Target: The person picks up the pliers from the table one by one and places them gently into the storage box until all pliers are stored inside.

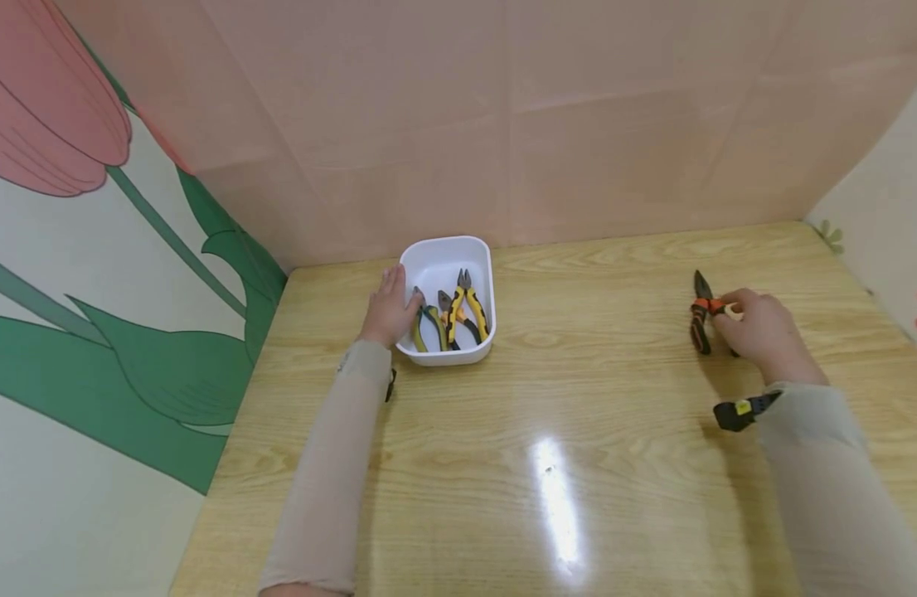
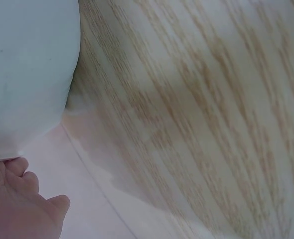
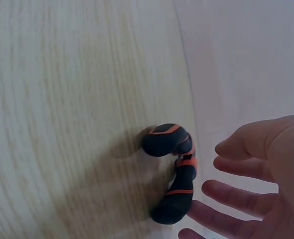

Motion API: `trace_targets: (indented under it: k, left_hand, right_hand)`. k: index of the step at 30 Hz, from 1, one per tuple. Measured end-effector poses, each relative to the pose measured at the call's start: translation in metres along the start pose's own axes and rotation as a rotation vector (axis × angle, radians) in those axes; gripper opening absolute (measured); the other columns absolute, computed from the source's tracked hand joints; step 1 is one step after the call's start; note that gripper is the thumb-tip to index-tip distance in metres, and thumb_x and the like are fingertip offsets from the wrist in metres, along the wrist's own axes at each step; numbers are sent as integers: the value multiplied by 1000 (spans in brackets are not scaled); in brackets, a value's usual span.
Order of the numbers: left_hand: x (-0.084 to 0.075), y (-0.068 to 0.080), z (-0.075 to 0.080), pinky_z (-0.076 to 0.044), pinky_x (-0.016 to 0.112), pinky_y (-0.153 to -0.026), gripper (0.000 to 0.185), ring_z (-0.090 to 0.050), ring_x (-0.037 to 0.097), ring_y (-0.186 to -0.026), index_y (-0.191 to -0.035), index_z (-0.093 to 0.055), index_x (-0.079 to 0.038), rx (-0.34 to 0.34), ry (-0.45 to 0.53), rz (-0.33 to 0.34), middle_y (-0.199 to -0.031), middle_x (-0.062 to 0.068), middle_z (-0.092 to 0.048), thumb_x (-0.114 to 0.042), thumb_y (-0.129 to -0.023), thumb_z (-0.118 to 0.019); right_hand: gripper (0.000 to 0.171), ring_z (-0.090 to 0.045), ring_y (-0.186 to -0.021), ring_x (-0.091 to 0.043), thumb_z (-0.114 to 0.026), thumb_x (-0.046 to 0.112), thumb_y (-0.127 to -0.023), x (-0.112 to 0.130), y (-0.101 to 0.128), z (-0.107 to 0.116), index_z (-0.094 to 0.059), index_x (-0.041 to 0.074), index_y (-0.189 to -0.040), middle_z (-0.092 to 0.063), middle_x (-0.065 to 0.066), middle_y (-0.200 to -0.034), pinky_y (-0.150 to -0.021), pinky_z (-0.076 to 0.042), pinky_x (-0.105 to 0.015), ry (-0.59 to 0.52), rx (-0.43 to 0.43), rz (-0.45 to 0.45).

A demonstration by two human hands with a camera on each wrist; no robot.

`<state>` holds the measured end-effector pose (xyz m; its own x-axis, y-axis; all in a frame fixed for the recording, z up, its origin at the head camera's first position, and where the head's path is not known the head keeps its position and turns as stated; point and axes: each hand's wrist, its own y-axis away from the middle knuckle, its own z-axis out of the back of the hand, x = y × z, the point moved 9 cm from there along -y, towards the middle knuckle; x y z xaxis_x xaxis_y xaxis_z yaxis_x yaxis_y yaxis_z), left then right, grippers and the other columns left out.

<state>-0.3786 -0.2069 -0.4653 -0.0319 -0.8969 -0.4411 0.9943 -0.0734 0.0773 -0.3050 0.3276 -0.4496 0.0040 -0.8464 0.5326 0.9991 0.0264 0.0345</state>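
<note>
At the left side of a white plastic box [image 1: 479, 249], my left hand [image 1: 387, 313] grips the wall, thumb over the rim and the other fingers outside. In the box lie green-handled pliers [image 1: 419, 336], orange-and-black pliers [image 1: 469, 326] and yellow-and-black diagonal cutters [image 1: 481, 311]. On the right, my right hand [image 1: 764, 332] is beside long-nose pliers [image 1: 700, 323] with black-and-orange handles. The right wrist view shows the fingers of this hand [image 3: 266, 189] spread next to the handles, not curled round them. Whether a fingertip touches the pliers is unclear.
The wooden table [image 1: 578, 356] carries the box and the long-nose pliers. A pink sheet [image 1: 578, 124] hangs along its back edge. To the left stands a wall with a tulip print [image 1: 160, 398]; another pale wall [image 1: 899, 207] borders the right.
</note>
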Motion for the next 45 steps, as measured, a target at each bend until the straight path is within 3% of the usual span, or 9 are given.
trace_targets:
  k: [7, 14, 21, 28, 38, 41, 45]
  left_hand:
    - [1, 1, 0, -6, 55, -125, 74, 4, 23, -156, -163, -3, -8, -8, 3, -9, -170, 7, 0, -42, -108, -40]
    - [-1, 4, 2, -6, 54, -126, 74, 6, 21, -156, -163, -2, -8, 4, -1, 4, -170, 6, 2, -43, -108, -39]
    - [-3, 7, 1, -6, 54, -126, 74, 6, 21, -156, -163, -1, -8, 9, 1, 3, -170, 6, 1, -44, -109, -37]
    - [-6, 9, 2, -5, 54, -125, 75, 7, 21, -156, -163, -1, -9, 3, 18, -1, -170, 6, 1, -45, -108, -37]
    - [-7, 9, 0, -5, 55, -125, 74, 6, 22, -156, -163, -2, -8, 5, 27, -7, -170, 7, 0, -42, -109, -38]
    - [-7, 9, 0, -6, 55, -125, 73, 6, 22, -156, -163, -2, -8, 3, 27, -12, -171, 9, -1, -42, -109, -38]
    - [-7, 9, -1, -6, 56, -125, 73, 6, 22, -156, -163, -2, -7, -1, 24, -20, -171, 10, -2, -42, -109, -38]
  right_hand:
    - [54, -51, -106, -61, -47, 18, -102, -7, 2, -7, -39, -21, -139, -46, -50, -123, -77, -48, -65, 27, 59, -29]
    - [57, -57, -96, -51, -46, 18, -102, -14, 1, -9, -35, -24, -139, -50, -46, -119, -71, -51, -56, 4, 51, -62]
    - [58, -54, -105, -59, -46, 18, -101, -26, 0, -10, -37, -27, -135, -51, -47, -122, -83, -49, -65, 5, 55, -103]
    - [59, -53, -107, -61, -50, 18, -99, -31, -4, -7, -37, -28, -134, -51, -48, -122, -85, -49, -67, -2, 63, -107]
    - [58, -53, -102, -63, -59, 19, -96, -40, -16, -7, -45, -30, -124, -53, -48, -117, -83, -48, -68, 82, 101, -78]
    - [55, -56, -95, -58, -60, 19, -96, -42, -17, -8, -49, -29, -121, -56, -46, -111, -77, -50, -63, 75, 122, -89]
    - [47, -59, -79, -43, -61, 18, -95, -42, -19, -8, -56, -25, -112, -63, -36, -95, -63, -51, -46, 62, 137, -96]
